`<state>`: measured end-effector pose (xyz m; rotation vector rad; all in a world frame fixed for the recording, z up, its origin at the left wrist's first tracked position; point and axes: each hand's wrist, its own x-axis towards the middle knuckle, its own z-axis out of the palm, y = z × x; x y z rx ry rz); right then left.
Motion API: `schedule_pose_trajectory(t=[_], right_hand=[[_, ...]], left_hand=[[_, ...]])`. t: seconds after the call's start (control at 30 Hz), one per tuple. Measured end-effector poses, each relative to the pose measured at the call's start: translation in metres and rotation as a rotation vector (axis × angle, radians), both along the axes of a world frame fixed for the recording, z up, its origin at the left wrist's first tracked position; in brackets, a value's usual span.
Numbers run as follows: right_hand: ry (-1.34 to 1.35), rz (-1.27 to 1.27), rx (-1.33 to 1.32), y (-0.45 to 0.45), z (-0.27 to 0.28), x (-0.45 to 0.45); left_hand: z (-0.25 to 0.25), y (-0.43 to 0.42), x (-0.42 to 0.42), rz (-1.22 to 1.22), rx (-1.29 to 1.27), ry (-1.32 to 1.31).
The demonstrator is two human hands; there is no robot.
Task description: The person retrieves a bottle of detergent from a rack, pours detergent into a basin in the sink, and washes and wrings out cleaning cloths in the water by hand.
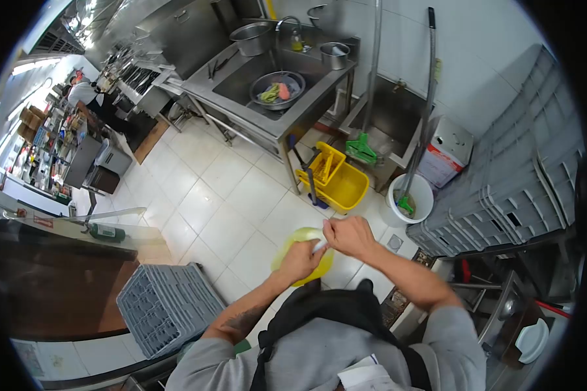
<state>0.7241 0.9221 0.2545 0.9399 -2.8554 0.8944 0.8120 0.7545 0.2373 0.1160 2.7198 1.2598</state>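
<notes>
My left hand point(300, 262) and my right hand point(349, 236) are close together in front of my body, both with curled fingers. Between them shows a short white piece point(319, 245), gripped from both sides; whether it is cloth or a handle I cannot make out. Just behind and below my left hand is a rounded yellow object point(301, 237), blurred and partly covered by that hand. Its kind is unclear, as is whether it joins the white piece.
A yellow mop bucket point(347, 189) stands ahead, beside a white bucket point(419, 199) and green-headed mops point(361, 149). Steel sink point(225, 88) holds a basin point(259, 83). Grey crates rise at right point(502, 169) and lower left point(176, 296). Another person point(85, 94) works far left.
</notes>
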Motion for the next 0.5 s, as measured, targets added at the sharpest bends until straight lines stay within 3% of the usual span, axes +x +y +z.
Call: schedule_pose_trajectory(t=[0.2,0.27,0.4,0.47,0.5], right_hand=[[0.183,0.228,-0.126,-0.109,0.043,-0.062],[0.227,0.115,-0.08,-0.149,0.061,-0.088],[0.292,0.089,-0.156,-0.205,0.067,-0.165],[0.419,0.469,-0.237,-0.212,0.069,-0.215],[0.407,0.453,-0.246,-0.218,0.069,-0.24]], left_hand=[[0.057,-0.101,-0.046,0.108,-0.087,0.123],[0.057,-0.133,-0.076,0.164,-0.197,0.317],[0.087,-0.183,-0.143,0.202,-0.179,0.181],[0.113,-0.204,-0.181,0.076,-0.252,0.14],[0.12,-0.212,-0.201,0.061,-0.26,0.126]])
